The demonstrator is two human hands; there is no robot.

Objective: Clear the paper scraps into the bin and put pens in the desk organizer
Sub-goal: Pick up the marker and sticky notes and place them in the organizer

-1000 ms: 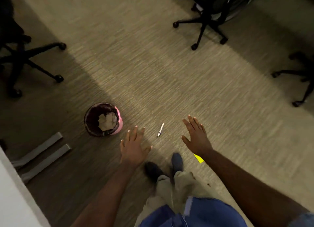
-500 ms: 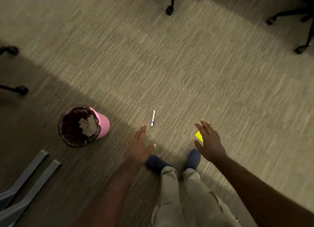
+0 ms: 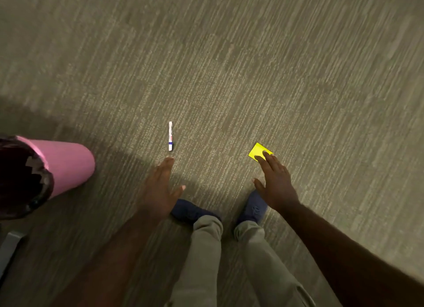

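Observation:
A white pen with a blue band lies on the carpet, pointing away from me. Just below its near end hovers my left hand, fingers spread and holding nothing. A yellow paper scrap lies to the right of the pen. My right hand reaches over it, and its fingertips overlap the scrap's near edge; whether they touch it I cannot tell. At the left edge stands a pink bin with a dark liner and paper scraps inside.
My two blue shoes and beige trouser legs stand between my arms. A grey flat piece lies at the lower left. Striped carpet fills the view beyond the pen and scrap.
The view has dropped closer to the floor. Both hands have gone forward: the left toward the pen, the right onto the edge of the yellow scrap. The chairs have left the view.

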